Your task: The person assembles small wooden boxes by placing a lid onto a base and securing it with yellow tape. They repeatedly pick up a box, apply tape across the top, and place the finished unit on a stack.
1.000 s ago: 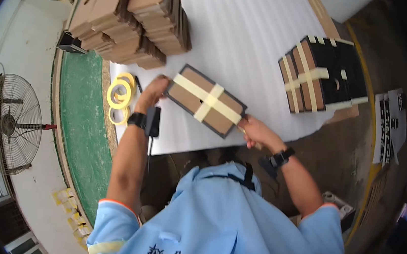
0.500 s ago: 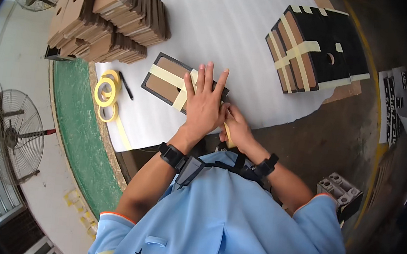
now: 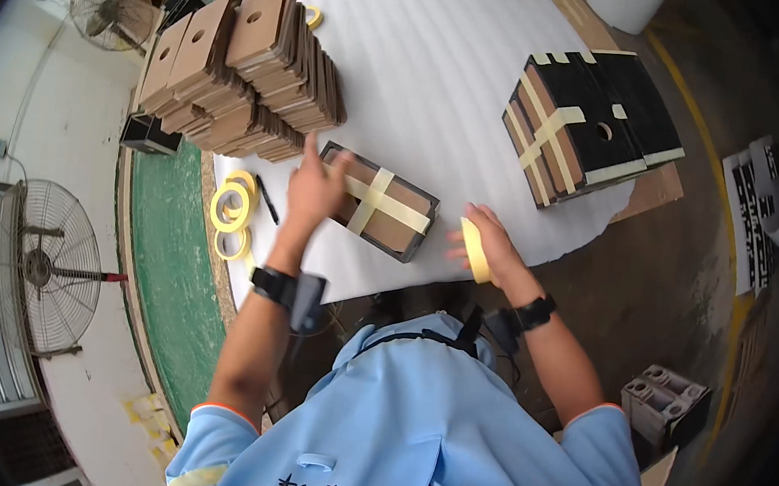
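On the white-covered table lies a shallow black box (image 3: 430, 211) with brown cardboard in its face (image 3: 396, 234), crossed by strips of pale yellow masking tape (image 3: 376, 199). My left hand (image 3: 314, 192) is over the box's left end with fingers apart, holding nothing; whether it touches the box I cannot tell. Right of the box and apart from it, my right hand (image 3: 500, 250) grips a roll of yellow masking tape (image 3: 474, 250), its fingers partly hidden behind the roll.
Stacks of brown cardboard pieces with round holes (image 3: 269, 31) stand at the far left. Nearer lie several tape rolls (image 3: 234, 208) and a black pen (image 3: 268, 198). Taped black boxes (image 3: 611, 124) stand at the right. A white roll (image 3: 623, 4) is behind them, and a fan (image 3: 45, 269) stands at the left.
My left hand has lifted off the taped middle of the box and moved left. My right hand has drawn away to the right with the tape roll. The view has shifted.
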### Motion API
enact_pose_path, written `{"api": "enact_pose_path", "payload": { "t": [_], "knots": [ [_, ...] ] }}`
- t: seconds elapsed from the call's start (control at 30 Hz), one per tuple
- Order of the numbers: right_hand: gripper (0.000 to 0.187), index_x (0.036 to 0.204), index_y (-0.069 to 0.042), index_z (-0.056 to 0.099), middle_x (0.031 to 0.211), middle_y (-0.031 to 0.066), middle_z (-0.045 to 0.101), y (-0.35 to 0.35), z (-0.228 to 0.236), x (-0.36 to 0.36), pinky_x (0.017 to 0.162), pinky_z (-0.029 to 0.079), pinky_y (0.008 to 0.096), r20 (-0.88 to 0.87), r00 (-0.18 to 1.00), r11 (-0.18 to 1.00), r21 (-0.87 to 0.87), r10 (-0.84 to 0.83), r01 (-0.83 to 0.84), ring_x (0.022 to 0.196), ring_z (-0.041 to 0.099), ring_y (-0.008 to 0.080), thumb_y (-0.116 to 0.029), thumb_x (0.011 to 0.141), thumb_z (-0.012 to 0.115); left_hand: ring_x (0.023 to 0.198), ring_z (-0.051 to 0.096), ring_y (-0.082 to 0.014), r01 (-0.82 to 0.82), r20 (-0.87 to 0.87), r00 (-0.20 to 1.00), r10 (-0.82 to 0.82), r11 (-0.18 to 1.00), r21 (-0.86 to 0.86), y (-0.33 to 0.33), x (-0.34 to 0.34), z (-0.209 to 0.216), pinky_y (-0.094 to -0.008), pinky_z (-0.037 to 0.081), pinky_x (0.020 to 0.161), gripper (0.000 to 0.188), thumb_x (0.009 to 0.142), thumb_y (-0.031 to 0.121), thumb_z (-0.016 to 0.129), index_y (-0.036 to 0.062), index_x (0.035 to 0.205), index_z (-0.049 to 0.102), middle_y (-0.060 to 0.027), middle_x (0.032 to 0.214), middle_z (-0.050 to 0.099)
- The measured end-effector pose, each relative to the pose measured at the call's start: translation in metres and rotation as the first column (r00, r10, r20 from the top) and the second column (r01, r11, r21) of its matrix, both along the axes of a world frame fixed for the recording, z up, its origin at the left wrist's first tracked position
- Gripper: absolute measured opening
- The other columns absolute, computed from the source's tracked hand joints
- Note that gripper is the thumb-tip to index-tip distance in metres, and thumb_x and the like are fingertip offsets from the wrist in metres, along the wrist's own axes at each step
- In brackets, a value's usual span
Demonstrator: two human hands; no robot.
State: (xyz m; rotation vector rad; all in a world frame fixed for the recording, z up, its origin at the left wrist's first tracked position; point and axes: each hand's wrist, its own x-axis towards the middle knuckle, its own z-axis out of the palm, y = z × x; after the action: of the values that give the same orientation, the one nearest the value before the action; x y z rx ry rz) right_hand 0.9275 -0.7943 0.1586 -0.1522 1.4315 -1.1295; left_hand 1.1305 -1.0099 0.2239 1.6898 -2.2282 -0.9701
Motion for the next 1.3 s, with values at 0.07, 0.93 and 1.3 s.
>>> {"api": "enact_pose_path", "payload": {
  "t": [0.07, 0.93, 1.3],
  "knots": [
    [0.075, 0.142, -0.004, 0.037, 0.108, 0.0216, 0.067, -0.022, -0.022, 0.012, 0.055, 0.054, 0.034, 0.074, 0.997, 1.0, -0.009, 0.025, -0.024, 0.075, 0.068, 0.028, -0.061, 0.095, 0.05, 0.116, 0.06, -0.0439, 0.043, -0.011, 0.999, -0.045, 0.989, -0.14, -0.04, 0.023, -0.021, -0.0424, 0.045, 0.1, 0.081, 0.094, 0.065, 0.047, -0.005, 0.134, 0.054, -0.031, 0.117, 0.065],
    [0.076, 0.158, -0.02, 0.023, 0.137, 0.0139, 0.059, -0.002, 0.032, 0.032, 0.062, 0.05, 0.0234, -0.409, 0.904, 0.954, -0.3, -0.126, -0.003, 0.109, 0.06, 0.0131, -0.019, 0.091, 0.06, 0.131, 0.046, -0.0455, -0.123, -0.256, 0.945, -0.201, 0.508, -0.853, -0.165, 0.105, 0.107, -0.0481, 0.035, 0.111, 0.03, 0.091, 0.025, 0.068, 0.0041, 0.112, 0.066, -0.0208, 0.132, 0.06],
    [0.075, 0.157, -0.013, 0.022, 0.137, 0.0164, 0.06, 0.001, 0.028, 0.029, 0.061, 0.051, 0.0259, -0.394, 0.895, 0.976, -0.144, -0.208, 0.163, 0.117, 0.063, 0.0242, -0.021, 0.092, 0.059, 0.115, 0.062, -0.0386, 0.092, 0.217, 0.974, 0.061, 0.771, -0.63, -0.262, 0.054, 0.147, -0.0538, 0.037, 0.108, 0.059, 0.086, 0.055, 0.058, 0.0021, 0.107, 0.074, -0.0244, 0.113, 0.069]
  ]
}}
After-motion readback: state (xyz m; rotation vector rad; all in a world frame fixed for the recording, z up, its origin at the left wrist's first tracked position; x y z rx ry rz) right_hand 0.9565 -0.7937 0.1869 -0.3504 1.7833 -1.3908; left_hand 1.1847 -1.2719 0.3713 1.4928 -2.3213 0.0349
